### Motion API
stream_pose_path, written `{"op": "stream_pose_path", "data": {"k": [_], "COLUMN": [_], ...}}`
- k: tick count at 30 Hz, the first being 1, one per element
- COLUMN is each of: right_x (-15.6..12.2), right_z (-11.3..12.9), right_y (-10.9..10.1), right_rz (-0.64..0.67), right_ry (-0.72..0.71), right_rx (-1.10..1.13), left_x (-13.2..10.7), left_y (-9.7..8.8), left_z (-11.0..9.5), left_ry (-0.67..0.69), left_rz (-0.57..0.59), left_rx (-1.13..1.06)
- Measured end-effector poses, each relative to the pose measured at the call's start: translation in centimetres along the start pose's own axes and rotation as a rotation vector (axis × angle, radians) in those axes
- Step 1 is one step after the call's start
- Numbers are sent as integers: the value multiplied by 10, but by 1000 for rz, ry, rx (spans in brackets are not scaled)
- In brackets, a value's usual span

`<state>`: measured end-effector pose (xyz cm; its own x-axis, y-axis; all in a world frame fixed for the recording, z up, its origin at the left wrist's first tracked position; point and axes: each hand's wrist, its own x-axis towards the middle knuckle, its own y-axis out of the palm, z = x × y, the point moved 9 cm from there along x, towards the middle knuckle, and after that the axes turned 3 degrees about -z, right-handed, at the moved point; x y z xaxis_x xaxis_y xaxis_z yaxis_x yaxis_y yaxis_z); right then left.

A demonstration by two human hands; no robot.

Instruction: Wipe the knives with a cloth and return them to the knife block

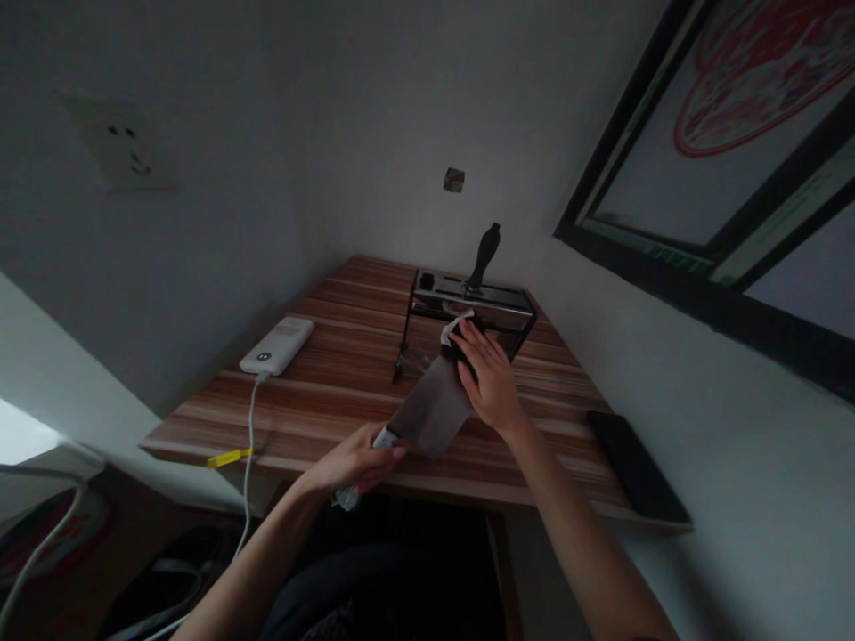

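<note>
A broad cleaver [434,411] is held over the front of the wooden table [347,356], blade slanting down toward me. My right hand [491,378] is closed round its dark handle, where a bit of white tissue sticks out. My left hand [357,463] pinches a crumpled white cloth or tissue against the blade's lower end. Just behind the hands stands a metal knife rack [468,307] with one black-handled knife [484,254] upright in it.
A white power bank [277,345] lies at the table's left, its cable [250,427] with a yellow tag hanging over the edge. A dark phone or tablet [638,467] lies at the right edge. Walls close in on both sides; a framed picture [721,178] hangs on the right.
</note>
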<state>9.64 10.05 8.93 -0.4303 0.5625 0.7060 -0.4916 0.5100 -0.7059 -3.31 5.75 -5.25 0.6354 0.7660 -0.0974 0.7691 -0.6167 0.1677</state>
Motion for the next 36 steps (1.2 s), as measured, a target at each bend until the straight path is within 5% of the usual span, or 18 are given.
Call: {"op": "stream_pose_path", "data": {"k": [6, 24, 36], "right_x": [-9, -56, -59], "right_z": [11, 115, 117], "right_y": [0, 34, 38], "right_rz": [0, 153, 197], "right_ry": [-6, -92, -137], "right_rx": [36, 170, 159], "left_x": [-1, 1, 0], "left_y": [1, -17, -17], "left_z": [0, 7, 10], "left_ry": [-1, 26, 41], "left_rz": [29, -139, -151], "left_rx": [-45, 9, -2]}}
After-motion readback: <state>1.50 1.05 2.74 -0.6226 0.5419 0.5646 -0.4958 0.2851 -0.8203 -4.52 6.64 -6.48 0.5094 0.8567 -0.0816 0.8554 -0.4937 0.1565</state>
